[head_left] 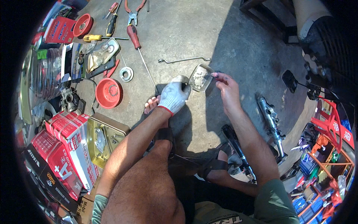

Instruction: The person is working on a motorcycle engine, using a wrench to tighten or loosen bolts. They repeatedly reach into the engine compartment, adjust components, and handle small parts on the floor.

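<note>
My left hand (174, 93), in a white knit glove with a red cuff, grips the near-left side of a small clear plastic tub (200, 86) and tilts it. Small dark metal pieces (201, 76) lie scattered inside the tub. At its right rim is my bare right hand (226, 87), thumb and fingers drawn together in a pinch. Something small and dark shows at those fingertips, too small to name. Just beyond the tub, a double-ended ring spanner (184, 60) rests on the concrete floor. A long red-handled screwdriver (134, 37) points toward my gloved hand.
To the left are a red bowl (100, 98) holding a ring, a large nut (126, 74), pliers (132, 16) and a gold tin (96, 158) of bolts. Red boxes (56, 160) are stacked nearby. Fork tubes (271, 123) lie at right, near an orange rack (328, 164).
</note>
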A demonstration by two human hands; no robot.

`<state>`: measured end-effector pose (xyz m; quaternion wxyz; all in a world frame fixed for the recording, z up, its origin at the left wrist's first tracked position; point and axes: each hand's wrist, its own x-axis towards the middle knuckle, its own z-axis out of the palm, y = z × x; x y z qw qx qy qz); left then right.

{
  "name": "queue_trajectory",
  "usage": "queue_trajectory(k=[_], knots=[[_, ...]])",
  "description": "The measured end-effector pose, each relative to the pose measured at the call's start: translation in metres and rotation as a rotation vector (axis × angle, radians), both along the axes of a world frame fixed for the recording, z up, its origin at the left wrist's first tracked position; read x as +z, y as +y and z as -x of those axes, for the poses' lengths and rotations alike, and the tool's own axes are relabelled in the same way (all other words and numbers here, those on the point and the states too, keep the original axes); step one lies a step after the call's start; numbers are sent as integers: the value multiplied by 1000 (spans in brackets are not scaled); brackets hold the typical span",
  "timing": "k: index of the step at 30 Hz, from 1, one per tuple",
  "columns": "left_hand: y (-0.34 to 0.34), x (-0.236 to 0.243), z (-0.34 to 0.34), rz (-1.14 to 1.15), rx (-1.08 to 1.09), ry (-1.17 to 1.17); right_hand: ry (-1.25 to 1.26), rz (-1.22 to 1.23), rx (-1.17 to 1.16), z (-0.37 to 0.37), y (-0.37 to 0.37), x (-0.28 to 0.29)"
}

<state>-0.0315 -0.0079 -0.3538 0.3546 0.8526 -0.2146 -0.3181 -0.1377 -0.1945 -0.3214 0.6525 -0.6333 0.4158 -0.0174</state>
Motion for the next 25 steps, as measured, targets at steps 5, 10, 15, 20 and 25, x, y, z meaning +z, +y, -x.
queue_trajectory(k=[5,10,15,20,25], knots=[[-1,0,0,25,2,-8,34,599,152,1,4,-32],[1,0,1,16,-4,-48,82,706,232,-10,20,-23],[0,-1,0,-4,-17,-55,33,867,303,-15,29,-26],[0,2,-2,-8,-13,-29,56,971,456,-15,30,-26],[1,-6,0,-27,-45,-61,36,1055,603,-5,29,-32]])
